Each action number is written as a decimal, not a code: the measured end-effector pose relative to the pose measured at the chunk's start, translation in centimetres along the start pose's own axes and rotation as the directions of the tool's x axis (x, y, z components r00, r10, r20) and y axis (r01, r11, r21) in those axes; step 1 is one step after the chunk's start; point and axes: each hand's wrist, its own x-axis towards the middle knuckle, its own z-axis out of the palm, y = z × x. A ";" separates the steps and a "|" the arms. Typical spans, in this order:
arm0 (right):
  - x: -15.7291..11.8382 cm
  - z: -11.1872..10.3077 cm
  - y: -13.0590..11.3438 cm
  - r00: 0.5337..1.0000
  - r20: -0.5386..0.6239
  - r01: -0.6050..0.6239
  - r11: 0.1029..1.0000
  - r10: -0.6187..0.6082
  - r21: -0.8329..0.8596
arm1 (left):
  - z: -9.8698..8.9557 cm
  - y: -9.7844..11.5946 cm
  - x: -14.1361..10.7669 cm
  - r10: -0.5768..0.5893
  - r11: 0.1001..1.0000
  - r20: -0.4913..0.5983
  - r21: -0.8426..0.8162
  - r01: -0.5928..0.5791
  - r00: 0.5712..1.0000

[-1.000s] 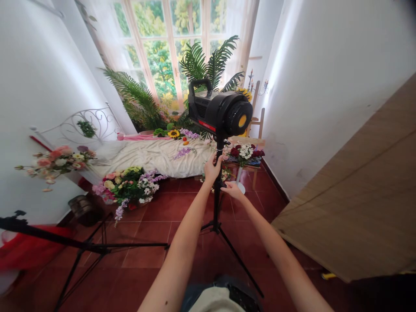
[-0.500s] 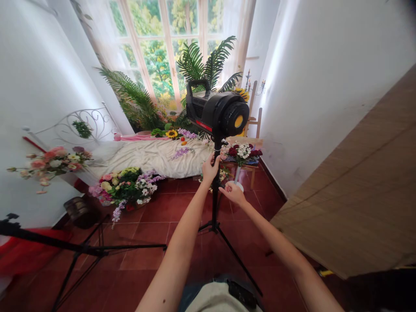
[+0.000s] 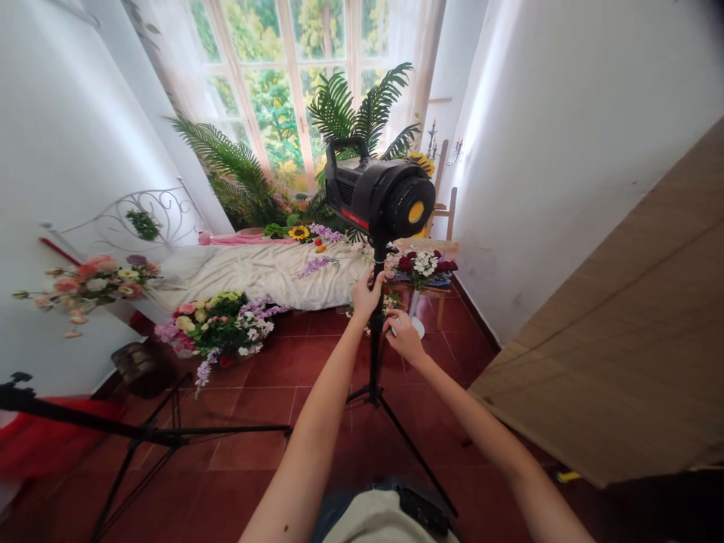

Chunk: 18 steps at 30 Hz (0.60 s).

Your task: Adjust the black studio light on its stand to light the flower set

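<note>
A black studio light (image 3: 376, 188) with a top handle, a red stripe and a yellow disc at its front sits on a black light stand (image 3: 374, 362). My left hand (image 3: 367, 294) is wrapped around the stand's pole just below the light. Lower down, at the right side of the pole, my right hand (image 3: 404, 335) has its fingers curled together close against it. Whatever lies between those fingertips is too small to make out. The stand's legs are spread on the red tiled floor (image 3: 265, 369).
Left lies a second black stand (image 3: 152, 434). Behind are a bed with a cream blanket (image 3: 265, 275), a flower basket (image 3: 220, 328) and palm leaves (image 3: 373, 105). A bouquet (image 3: 424, 264) stands right of the pole. A large brown panel (image 3: 611, 362) leans at the right.
My right hand has turned beside the pole; its thumb, which was pointing at the pole, is now drawn in with the curled fingers. My left hand keeps its grip.
</note>
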 end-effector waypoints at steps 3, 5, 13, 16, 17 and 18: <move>-1.0 0.9 -0.2 0.999 0.038 0.010 1.000 -0.009 -0.030 | 0.0 0.0 0.1 -0.009 1.000 -0.006 0.012 0.009 1.000; -1.8 1.7 0.3 0.998 0.068 0.010 1.000 -0.008 -0.018 | 0.0 0.0 0.1 -0.017 1.000 -0.017 0.012 0.017 1.000; -3.4 2.8 1.9 0.996 0.082 -0.030 0.998 0.025 0.060 | 0.1 0.2 0.2 -0.038 0.998 -0.009 -0.058 0.037 0.999; -2.6 2.5 1.3 0.995 -0.021 -0.093 0.981 0.098 0.167 | -0.3 0.4 1.0 -0.065 0.982 0.075 -0.174 0.077 0.995; -2.2 2.4 1.1 0.988 -0.068 -0.122 0.968 0.140 0.220 | -0.6 0.3 1.3 -0.076 0.970 0.113 -0.221 0.100 0.991; -1.7 2.3 0.9 0.976 -0.114 -0.148 0.949 0.186 0.280 | -0.8 0.2 1.6 -0.093 0.956 0.144 -0.264 0.129 0.985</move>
